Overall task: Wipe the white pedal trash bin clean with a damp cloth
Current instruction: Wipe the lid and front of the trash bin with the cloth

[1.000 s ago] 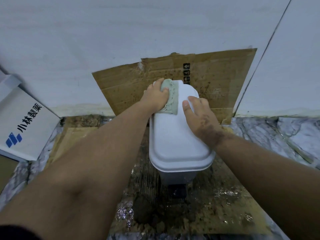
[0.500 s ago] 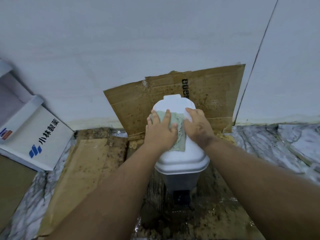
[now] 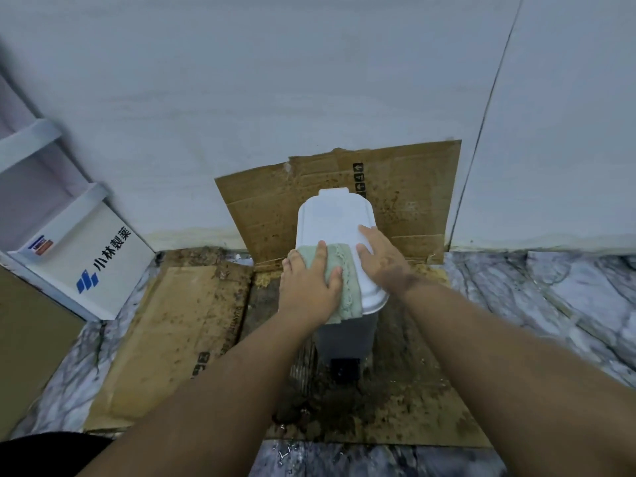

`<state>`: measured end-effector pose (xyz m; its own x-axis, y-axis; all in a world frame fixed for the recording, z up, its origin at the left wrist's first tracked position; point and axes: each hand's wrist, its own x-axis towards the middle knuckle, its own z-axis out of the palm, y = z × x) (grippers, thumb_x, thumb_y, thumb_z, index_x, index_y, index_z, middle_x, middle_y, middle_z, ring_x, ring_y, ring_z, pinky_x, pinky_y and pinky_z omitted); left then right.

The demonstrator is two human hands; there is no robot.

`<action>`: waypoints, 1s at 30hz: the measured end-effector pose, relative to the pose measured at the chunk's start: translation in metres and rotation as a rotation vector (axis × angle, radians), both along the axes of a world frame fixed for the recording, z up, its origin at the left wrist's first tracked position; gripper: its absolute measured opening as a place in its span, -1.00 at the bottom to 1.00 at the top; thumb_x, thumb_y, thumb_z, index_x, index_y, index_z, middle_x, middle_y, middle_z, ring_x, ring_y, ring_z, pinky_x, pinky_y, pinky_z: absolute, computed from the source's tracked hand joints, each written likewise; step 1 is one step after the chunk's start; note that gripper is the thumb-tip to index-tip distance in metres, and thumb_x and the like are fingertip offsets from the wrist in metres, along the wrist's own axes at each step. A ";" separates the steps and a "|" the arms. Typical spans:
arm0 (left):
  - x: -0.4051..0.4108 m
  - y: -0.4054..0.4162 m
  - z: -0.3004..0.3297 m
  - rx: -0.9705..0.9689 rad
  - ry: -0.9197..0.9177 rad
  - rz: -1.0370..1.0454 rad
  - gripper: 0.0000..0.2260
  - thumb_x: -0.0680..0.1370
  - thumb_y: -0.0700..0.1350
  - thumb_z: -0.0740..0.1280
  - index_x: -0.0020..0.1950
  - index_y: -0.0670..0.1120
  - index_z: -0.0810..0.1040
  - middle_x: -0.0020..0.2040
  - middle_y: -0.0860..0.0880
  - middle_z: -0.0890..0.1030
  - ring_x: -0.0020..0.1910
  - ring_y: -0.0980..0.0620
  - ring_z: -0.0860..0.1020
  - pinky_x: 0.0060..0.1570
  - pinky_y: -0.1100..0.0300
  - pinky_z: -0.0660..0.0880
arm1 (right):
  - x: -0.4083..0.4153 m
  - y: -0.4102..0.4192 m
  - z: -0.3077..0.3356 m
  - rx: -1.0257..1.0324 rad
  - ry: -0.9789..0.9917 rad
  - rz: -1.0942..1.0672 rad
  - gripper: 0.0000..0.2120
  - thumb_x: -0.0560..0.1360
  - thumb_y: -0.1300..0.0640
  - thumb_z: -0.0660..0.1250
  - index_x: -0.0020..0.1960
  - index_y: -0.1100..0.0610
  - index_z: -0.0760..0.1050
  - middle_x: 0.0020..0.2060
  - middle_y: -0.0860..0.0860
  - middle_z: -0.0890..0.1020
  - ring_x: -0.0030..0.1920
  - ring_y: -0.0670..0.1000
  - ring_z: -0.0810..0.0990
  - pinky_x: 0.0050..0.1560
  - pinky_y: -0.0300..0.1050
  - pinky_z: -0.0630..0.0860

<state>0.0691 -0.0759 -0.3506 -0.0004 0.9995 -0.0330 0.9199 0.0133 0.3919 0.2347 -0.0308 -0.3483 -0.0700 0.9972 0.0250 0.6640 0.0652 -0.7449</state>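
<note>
White pedal trash bin point(image 3: 332, 222): lid shut, black pedal point(image 3: 345, 370) at 6 o'clock, standing on stained cardboard point(image 3: 179, 339) on the marble floor point(image 3: 557, 304), against the wall point(image 3: 275, 98). Our left hand point(image 3: 309, 287) presses a green cloth point(image 3: 346, 290) flat-fingered on the lid's near left edge; our right hand point(image 3: 382, 261), grip loose and spread, rests just beside it at 3 o'clock. White printed box point(image 3: 93, 266): at 9 o'clock, well apart.

Single head view, wide-angle, looking steeply down, close over bin point(image 3: 332, 222)
</note>
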 end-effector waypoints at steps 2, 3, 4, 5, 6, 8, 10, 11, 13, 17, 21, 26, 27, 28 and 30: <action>0.003 0.008 0.001 -0.002 0.033 0.004 -0.43 0.65 0.25 -0.05 0.65 0.18 -0.07 0.63 -0.30 -0.02 0.59 -0.36 -0.01 0.54 -0.17 0.03 | 0.004 -0.016 -0.019 0.095 0.053 -0.026 -0.55 0.71 0.13 0.05 0.58 0.18 0.16 0.59 0.09 0.16 0.60 0.02 0.05 0.37 -0.54 -0.18; 0.006 0.012 0.002 -0.006 0.052 0.007 -0.43 0.65 0.25 -0.05 0.65 0.18 -0.08 0.63 -0.31 -0.02 0.59 -0.37 -0.01 0.54 -0.19 0.03 | 0.004 -0.022 -0.027 0.118 0.082 -0.029 -0.55 0.72 0.13 0.03 0.58 0.17 0.17 0.59 0.07 0.16 0.60 -0.01 0.05 0.33 -0.60 -0.20; 0.008 0.018 0.004 -0.017 0.068 0.009 -0.42 0.65 0.26 -0.06 0.65 0.18 -0.09 0.63 -0.31 -0.04 0.59 -0.38 -0.01 0.55 -0.21 0.03 | 0.003 -0.026 -0.034 0.124 0.117 -0.035 -0.56 0.72 0.12 0.01 0.59 0.15 0.17 0.59 0.04 0.15 0.59 -0.06 0.05 0.32 -0.62 -0.20; 0.010 0.024 0.007 -0.036 0.082 0.010 -0.42 0.64 0.26 -0.07 0.64 0.19 -0.10 0.63 -0.31 -0.06 0.59 -0.39 -0.03 0.55 -0.23 0.02 | 0.001 -0.028 -0.038 0.133 0.153 -0.045 -0.56 0.72 0.10 0.01 0.58 0.12 0.18 0.59 0.02 0.15 0.57 -0.11 0.05 0.34 -0.61 -0.17; 0.012 0.032 0.010 -0.057 0.096 0.011 -0.42 0.64 0.27 -0.08 0.64 0.20 -0.12 0.63 -0.31 -0.09 0.59 -0.39 -0.05 0.54 -0.25 0.00 | 0.000 -0.029 -0.040 0.156 0.182 -0.063 -0.57 0.72 0.11 0.02 0.58 0.11 0.19 0.59 0.01 0.16 0.55 -0.15 0.06 0.36 -0.60 -0.15; 0.016 0.048 0.016 -0.087 0.134 0.006 -0.42 0.64 0.27 -0.10 0.64 0.20 -0.14 0.63 -0.31 -0.15 0.59 -0.40 -0.08 0.54 -0.27 -0.03 | -0.002 -0.031 -0.044 0.204 0.231 -0.102 -0.58 0.71 0.12 0.05 0.56 0.10 0.23 0.56 -0.03 0.21 0.52 -0.19 0.10 0.38 -0.58 -0.09; 0.021 0.068 0.019 -0.094 0.190 -0.004 -0.42 0.63 0.28 -0.12 0.64 0.20 -0.17 0.63 -0.31 -0.18 0.59 -0.42 -0.09 0.54 -0.29 -0.06 | -0.005 -0.034 -0.045 0.217 0.297 -0.136 -0.58 0.70 0.12 0.07 0.55 0.08 0.25 0.51 -0.11 0.24 0.50 -0.23 0.13 0.38 -0.58 -0.04; 0.024 0.077 0.020 -0.092 0.218 -0.010 -0.41 0.63 0.28 -0.13 0.64 0.20 -0.18 0.63 -0.31 -0.19 0.58 -0.43 -0.10 0.53 -0.30 -0.07 | -0.005 -0.035 -0.046 0.219 0.328 -0.147 -0.58 0.70 0.10 0.08 0.55 0.08 0.26 0.50 -0.14 0.24 0.49 -0.25 0.14 0.38 -0.58 -0.02; 0.031 0.096 0.022 -0.080 0.267 -0.022 -0.41 0.63 0.27 -0.15 0.64 0.18 -0.18 0.63 -0.31 -0.18 0.58 -0.45 -0.11 0.52 -0.32 -0.09 | -0.006 -0.036 -0.049 0.226 0.368 -0.158 -0.54 0.67 0.05 0.10 0.55 0.07 0.27 0.49 -0.16 0.25 0.49 -0.25 0.17 0.39 -0.55 0.03; 0.043 0.121 0.025 -0.055 0.334 -0.038 -0.42 0.64 0.24 -0.16 0.65 0.15 -0.14 0.63 -0.32 -0.13 0.57 -0.46 -0.12 0.52 -0.34 -0.12 | -0.005 -0.032 -0.055 0.231 0.407 -0.162 -0.47 0.58 0.00 0.15 0.54 0.07 0.28 0.50 -0.11 0.29 0.51 -0.19 0.21 0.46 -0.40 0.11; 0.041 0.127 0.033 -0.082 0.263 -0.093 -0.43 0.65 0.24 -0.07 0.66 0.15 -0.06 0.65 -0.25 -0.09 0.59 -0.39 -0.14 0.53 -0.30 -0.17 | -0.006 -0.033 -0.054 0.220 0.455 -0.176 -0.45 0.55 -0.01 0.19 0.53 0.04 0.30 0.50 -0.13 0.31 0.50 -0.19 0.24 0.46 -0.36 0.16; 0.019 0.071 0.030 0.078 0.114 -0.082 -0.48 0.67 0.19 0.06 0.61 0.05 0.21 0.65 -0.18 0.09 0.61 -0.27 0.04 0.57 -0.17 0.02 | -0.005 -0.033 -0.054 0.241 0.445 -0.145 -0.48 0.57 0.01 0.17 0.53 0.07 0.31 0.50 -0.07 0.32 0.51 -0.13 0.25 0.50 -0.22 0.17; 0.017 0.059 0.022 0.099 0.140 -0.092 -0.46 0.67 0.21 0.05 0.62 0.06 0.18 0.65 -0.19 0.06 0.62 -0.27 -0.01 0.57 -0.16 -0.03 | -0.004 -0.033 -0.055 0.255 0.431 -0.136 -0.49 0.58 0.01 0.17 0.52 0.07 0.32 0.48 -0.06 0.33 0.50 -0.12 0.27 0.49 -0.21 0.18; 0.016 0.050 0.016 0.116 0.153 -0.103 -0.45 0.67 0.22 0.03 0.63 0.05 0.15 0.65 -0.20 0.04 0.63 -0.26 -0.04 0.57 -0.15 -0.07 | -0.002 -0.033 -0.054 0.265 0.419 -0.126 -0.51 0.59 0.02 0.16 0.50 0.08 0.33 0.47 -0.05 0.35 0.47 -0.11 0.29 0.49 -0.19 0.21; 0.016 0.044 0.008 0.146 0.128 -0.107 -0.40 0.66 0.25 0.03 0.64 0.00 0.11 0.65 -0.21 0.03 0.63 -0.23 -0.08 0.58 -0.13 -0.14 | 0.000 -0.029 -0.052 0.266 0.418 -0.122 -0.57 0.60 0.00 0.16 0.44 0.08 0.38 0.38 -0.06 0.42 0.38 -0.10 0.38 0.44 -0.09 0.34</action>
<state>0.0847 -0.0318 -0.3426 0.1112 0.9882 0.1051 0.9554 -0.1354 0.2624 0.2345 -0.0597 -0.4003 0.1172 0.9528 0.2801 0.3274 0.2292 -0.9167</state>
